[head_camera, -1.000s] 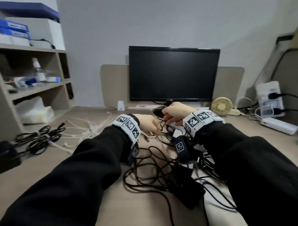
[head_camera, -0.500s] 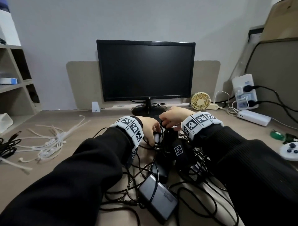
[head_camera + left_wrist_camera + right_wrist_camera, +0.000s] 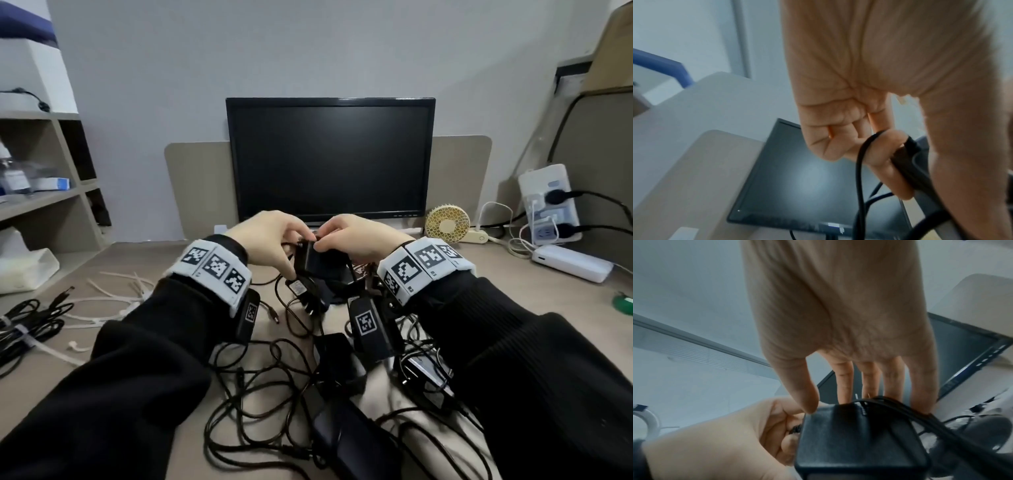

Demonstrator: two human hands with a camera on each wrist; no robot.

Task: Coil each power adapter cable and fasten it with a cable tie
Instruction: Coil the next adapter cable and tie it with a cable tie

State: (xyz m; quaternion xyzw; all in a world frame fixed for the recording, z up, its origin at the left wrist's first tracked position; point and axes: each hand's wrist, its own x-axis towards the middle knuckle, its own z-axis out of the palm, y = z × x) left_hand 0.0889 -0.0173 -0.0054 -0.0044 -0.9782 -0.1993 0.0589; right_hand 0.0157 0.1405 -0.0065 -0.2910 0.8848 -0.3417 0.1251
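Head view: both hands, left (image 3: 270,240) and right (image 3: 356,240), grip one black adapter (image 3: 313,262) (fingers curled)

Desk (image 3: 191,250): monitor (image 3: 330,157) at back centre, panel (image 3: 198,185) behind it. Shelf (image 3: 37,202) at left edge. Tied cables (image 3: 24,332) at near left; cable ties (image 3: 113,298) between them and centre. Loose cables (image 3: 260,383) and adapters (image 3: 337,368) heaped at near centre, before the monitor. Left hand (image 3: 270,240) and right hand (image 3: 359,236) meet above the heap on one adapter (image 3: 310,260). Fan (image 3: 447,224) right of the monitor; power strip (image 3: 548,205) further right, power bank (image 3: 572,262) before it
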